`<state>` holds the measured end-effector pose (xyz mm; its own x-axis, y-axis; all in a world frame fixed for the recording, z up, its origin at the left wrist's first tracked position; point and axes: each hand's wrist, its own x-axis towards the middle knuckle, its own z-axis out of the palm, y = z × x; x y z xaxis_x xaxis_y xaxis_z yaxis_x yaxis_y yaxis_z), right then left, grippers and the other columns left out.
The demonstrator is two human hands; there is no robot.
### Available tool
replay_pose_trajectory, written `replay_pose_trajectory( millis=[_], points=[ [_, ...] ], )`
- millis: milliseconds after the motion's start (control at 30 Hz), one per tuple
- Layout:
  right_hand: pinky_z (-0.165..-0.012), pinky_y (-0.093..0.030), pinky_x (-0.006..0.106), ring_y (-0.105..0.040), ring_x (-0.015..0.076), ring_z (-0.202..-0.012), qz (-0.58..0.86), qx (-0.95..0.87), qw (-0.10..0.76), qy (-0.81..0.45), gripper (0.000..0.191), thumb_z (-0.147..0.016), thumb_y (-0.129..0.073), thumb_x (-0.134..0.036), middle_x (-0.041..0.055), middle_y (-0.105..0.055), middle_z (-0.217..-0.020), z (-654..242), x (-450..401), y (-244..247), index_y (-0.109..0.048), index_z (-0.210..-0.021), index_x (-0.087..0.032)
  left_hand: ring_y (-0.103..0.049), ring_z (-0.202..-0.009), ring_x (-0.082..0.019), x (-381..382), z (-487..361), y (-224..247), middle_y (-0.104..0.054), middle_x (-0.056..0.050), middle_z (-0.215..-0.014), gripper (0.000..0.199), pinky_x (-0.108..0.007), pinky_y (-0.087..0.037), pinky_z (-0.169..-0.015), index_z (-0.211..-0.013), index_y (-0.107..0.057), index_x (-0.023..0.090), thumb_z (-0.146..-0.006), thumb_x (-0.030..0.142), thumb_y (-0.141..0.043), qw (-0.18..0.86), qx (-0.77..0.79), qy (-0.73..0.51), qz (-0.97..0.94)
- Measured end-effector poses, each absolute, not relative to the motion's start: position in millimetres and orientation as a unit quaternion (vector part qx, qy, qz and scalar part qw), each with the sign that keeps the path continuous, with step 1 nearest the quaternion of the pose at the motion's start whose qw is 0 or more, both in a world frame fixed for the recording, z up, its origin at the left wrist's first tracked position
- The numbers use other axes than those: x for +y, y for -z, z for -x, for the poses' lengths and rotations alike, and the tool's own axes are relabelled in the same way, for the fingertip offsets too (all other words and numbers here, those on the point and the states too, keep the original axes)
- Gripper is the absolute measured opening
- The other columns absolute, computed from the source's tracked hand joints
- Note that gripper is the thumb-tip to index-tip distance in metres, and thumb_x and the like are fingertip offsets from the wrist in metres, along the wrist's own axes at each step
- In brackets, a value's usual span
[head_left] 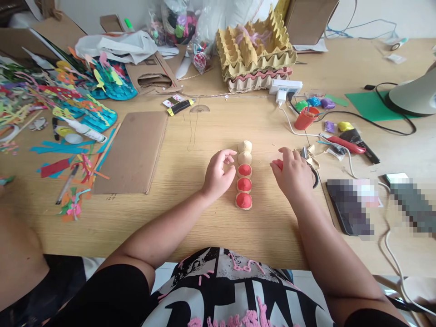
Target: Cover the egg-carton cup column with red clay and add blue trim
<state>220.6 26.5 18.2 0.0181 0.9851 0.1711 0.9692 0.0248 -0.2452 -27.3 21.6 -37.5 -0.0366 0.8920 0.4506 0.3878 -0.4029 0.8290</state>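
A strip of egg-carton cups [245, 158] lies upright in a line on the table in front of me. Its three nearest cups are topped with red, clay-like material [244, 185]; the two farther ones are bare and pale. Just left of the strip is my left hand [220, 175], fingers loosely curved and thumb apart, holding nothing. On the other side, my right hand [292, 175] pinches a small piece of red clay [278, 163], mostly covered by the fingers. Beside that hand, partly behind it, lie scissors [315, 177].
Stacked egg trays [255, 59] stand at the back. A cardboard sheet [131, 152] and paper scraps [73, 165] lie left. To the right are a red cup [306, 118], clay packets [327, 103], a white cable [350, 159] and two blurred phones. Another person's arm shows far left.
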Motion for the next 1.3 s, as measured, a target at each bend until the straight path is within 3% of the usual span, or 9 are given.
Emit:
replay_pose_trajectory(
  millis=[67, 133, 267, 467, 733, 833, 1100, 1200, 1300],
  points=[
    [-0.095, -0.064, 0.054, -0.077, 0.0408, -0.114, 0.639, -0.733, 0.227, -0.057, 0.052, -0.109, -0.065, -0.033, 0.0232, -0.075, -0.14, -218.8, 25.7, -17.0, -0.064, -0.16, -0.02, -0.072, -0.103, -0.02, 19.5, 25.3, 32.8, -0.077, -0.005, -0.108, 0.026, -0.034, -0.056, -0.083, -0.126, -0.073, 0.026, -0.101, 0.018, -0.07, 0.217, 0.468, -0.541, -0.664],
    [-0.097, -0.065, 0.051, -0.077, 0.0372, -0.114, 0.567, -0.764, 0.291, -0.1, 0.057, -0.109, -0.066, -0.035, 0.021, -0.073, -0.143, -215.8, 24.5, -12.8, -0.061, -0.165, -0.023, -0.073, -0.108, -0.021, 16.9, 24.0, 26.5, -0.079, -0.006, -0.111, 0.011, -0.037, -0.058, -0.091, -0.118, -0.074, 0.026, -0.109, 0.026, -0.069, 0.181, 0.443, -0.544, -0.689],
    [-0.104, -0.066, 0.052, -0.077, 0.0341, -0.116, 0.47, -0.789, 0.359, -0.17, 0.065, -0.111, -0.071, -0.042, 0.0175, -0.073, -0.141, -208.9, 22.7, -1.0, -0.053, -0.171, -0.028, -0.073, -0.116, -0.022, 12.7, 23.5, 15.8, -0.08, -0.006, -0.115, 0.012, -0.042, -0.059, -0.108, -0.117, -0.074, 0.026, -0.116, 0.031, -0.064, 0.142, 0.416, -0.536, -0.72],
    [-0.106, -0.065, 0.054, -0.077, 0.0366, -0.117, 0.421, -0.815, 0.349, -0.193, 0.072, -0.113, -0.072, -0.057, 0.0171, -0.08, -0.131, -204.8, 21.0, 1.6, -0.051, -0.175, -0.028, -0.073, -0.118, -0.022, 8.9, 23.1, 12.0, -0.079, -0.005, -0.118, 0.015, -0.042, -0.059, -0.111, -0.122, -0.075, 0.027, -0.118, 0.035, -0.062, 0.15, 0.403, -0.521, -0.737],
    [-0.097, -0.064, 0.049, -0.077, 0.0336, -0.107, 0.417, -0.828, 0.336, -0.168, 0.05, -0.116, -0.068, -0.051, 0.0133, -0.086, -0.115, -203.8, 16.7, -7.3, -0.068, -0.159, -0.025, -0.072, -0.116, -0.022, 7.7, 22.3, 9.9, -0.077, -0.005, -0.118, 0.013, -0.042, -0.059, -0.109, -0.124, -0.073, 0.028, -0.118, 0.031, -0.062, 0.142, 0.374, -0.547, -0.735],
    [-0.099, -0.063, 0.048, -0.077, 0.0329, -0.107, 0.401, -0.836, 0.335, -0.169, 0.052, -0.118, -0.065, -0.051, 0.013, -0.086, -0.109, -204.7, 17.4, -8.1, -0.069, -0.16, -0.021, -0.071, -0.119, -0.023, 6.7, 24.2, 8.4, -0.076, -0.006, -0.12, 0.014, -0.043, -0.059, -0.112, -0.125, -0.074, 0.028, -0.118, 0.033, -0.062, 0.15, 0.365, -0.533, -0.748],
    [-0.108, -0.066, 0.049, -0.079, 0.0318, -0.12, 0.374, -0.805, 0.342, -0.307, 0.064, -0.112, -0.073, -0.057, 0.0154, -0.084, -0.136, -207.9, 16.7, -16.5, -0.062, -0.168, -0.026, -0.068, -0.124, -0.029, 6.3, 30.1, 7.8, -0.073, -0.011, -0.124, 0.029, -0.051, -0.058, -0.117, -0.113, -0.078, 0.029, -0.114, 0.055, -0.065, 0.198, 0.378, -0.462, -0.778],
    [-0.108, -0.067, 0.048, -0.079, 0.0307, -0.125, 0.36, -0.757, 0.381, -0.39, 0.06, -0.109, -0.075, -0.064, 0.0163, -0.081, -0.143, -207.2, 17.8, -17.9, -0.068, -0.155, -0.026, -0.068, -0.121, -0.028, 8.2, 30.8, 8.0, -0.074, -0.01, -0.12, 0.033, -0.051, -0.059, -0.114, -0.11, -0.078, 0.03, -0.115, 0.058, -0.063, 0.191, 0.381, -0.485, -0.764],
    [-0.097, -0.07, 0.043, -0.081, 0.0259, -0.11, 0.348, -0.694, 0.428, -0.463, 0.054, -0.102, -0.083, -0.07, 0.0128, -0.082, -0.128, -205.0, 20.0, -14.9, -0.071, -0.132, -0.026, -0.068, -0.117, -0.027, 10.3, 30.3, 9.6, -0.073, -0.009, -0.115, 0.035, -0.051, -0.06, -0.111, -0.103, -0.077, 0.03, -0.115, 0.06, -0.063, 0.178, 0.397, -0.505, -0.746]
  ],
)
